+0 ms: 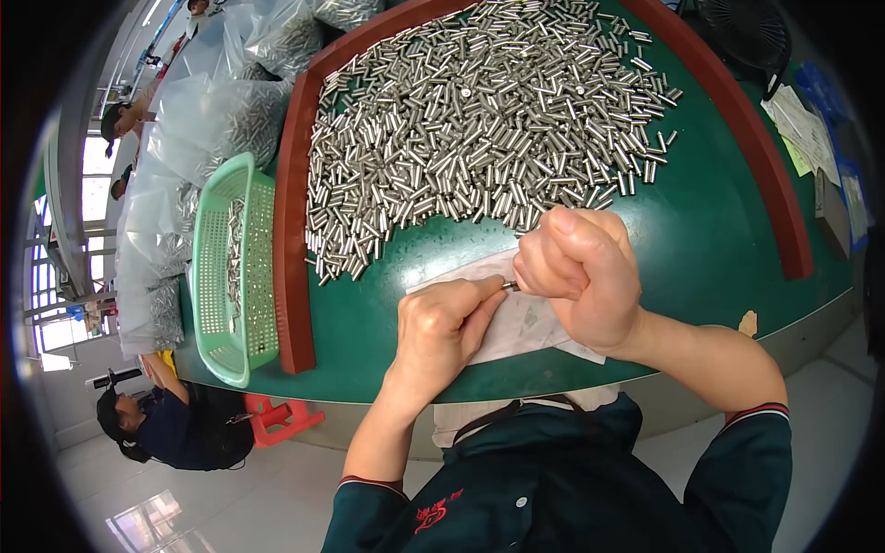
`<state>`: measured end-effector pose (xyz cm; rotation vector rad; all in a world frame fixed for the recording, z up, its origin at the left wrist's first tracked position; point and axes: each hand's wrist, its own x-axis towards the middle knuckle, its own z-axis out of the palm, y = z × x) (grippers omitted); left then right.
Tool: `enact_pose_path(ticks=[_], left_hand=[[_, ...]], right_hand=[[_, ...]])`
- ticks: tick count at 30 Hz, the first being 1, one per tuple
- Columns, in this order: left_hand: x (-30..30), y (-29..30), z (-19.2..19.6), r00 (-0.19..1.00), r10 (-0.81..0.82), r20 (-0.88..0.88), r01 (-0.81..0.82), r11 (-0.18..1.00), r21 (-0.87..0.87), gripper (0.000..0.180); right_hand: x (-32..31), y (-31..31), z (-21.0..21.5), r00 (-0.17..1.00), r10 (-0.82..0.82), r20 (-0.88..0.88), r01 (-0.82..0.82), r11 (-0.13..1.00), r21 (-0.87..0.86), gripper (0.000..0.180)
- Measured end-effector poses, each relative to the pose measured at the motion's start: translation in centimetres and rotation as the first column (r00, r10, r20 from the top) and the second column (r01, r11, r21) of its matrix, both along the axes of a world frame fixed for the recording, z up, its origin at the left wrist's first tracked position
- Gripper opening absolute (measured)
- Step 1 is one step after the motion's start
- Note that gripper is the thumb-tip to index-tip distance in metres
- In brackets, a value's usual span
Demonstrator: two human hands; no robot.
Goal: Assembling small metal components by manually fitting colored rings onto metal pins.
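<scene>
A big heap of small shiny metal cylinders (pixel 479 111) covers the green work surface (pixel 701 230). My left hand (pixel 438 332) and my right hand (pixel 581 276) meet just in front of the heap, over a white sheet of paper (pixel 521 327). Between their fingertips they pinch one small metal cylinder (pixel 509 286). My right hand is closed into a fist; whether it holds more cylinders inside is hidden.
A dark red raised rim (pixel 295 230) borders the surface at left and right. A light green plastic basket (pixel 235 267) with some cylinders stands outside the left rim, clear plastic bags (pixel 203 120) of parts behind it. Papers (pixel 807 129) lie at right. Another person (pixel 166 419) sits lower left.
</scene>
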<state>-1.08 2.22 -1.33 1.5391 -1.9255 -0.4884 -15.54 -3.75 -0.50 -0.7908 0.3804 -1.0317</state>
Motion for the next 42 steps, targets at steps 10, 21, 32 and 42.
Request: enact_pose_path(ticks=[10, 21, 32, 42], left_hand=[[0.3, -0.2, -0.1, 1.0, -0.018, -0.008, 0.018, 0.999, 0.027, 0.008], [0.0, 0.2, 0.1, 1.0, 0.004, 0.0, -0.004, 0.998, 0.067, 0.009], [0.3, 0.5, 0.3, 0.902, 0.2, -0.383, -0.141, 0.974, 0.176, 0.007], [3.4, -0.5, -0.6, -0.117, 0.367, -0.923, 0.406, 0.866, 0.293, 0.011]], right_hand=[[0.7, 0.4, 0.5, 0.995, -0.028, -0.1, 0.021, 0.998, -0.064, 0.04], [0.7, 0.3, 0.2, 0.999, 0.017, -0.047, -0.019, 0.999, -0.038, 0.035], [-0.4, 0.1, 0.4, 0.994, 0.005, -0.107, -0.009, 0.999, -0.042, 0.04], [-0.1, -0.1, 0.3, 1.0, 0.012, 0.01, -0.012, 1.0, 0.014, 0.041]])
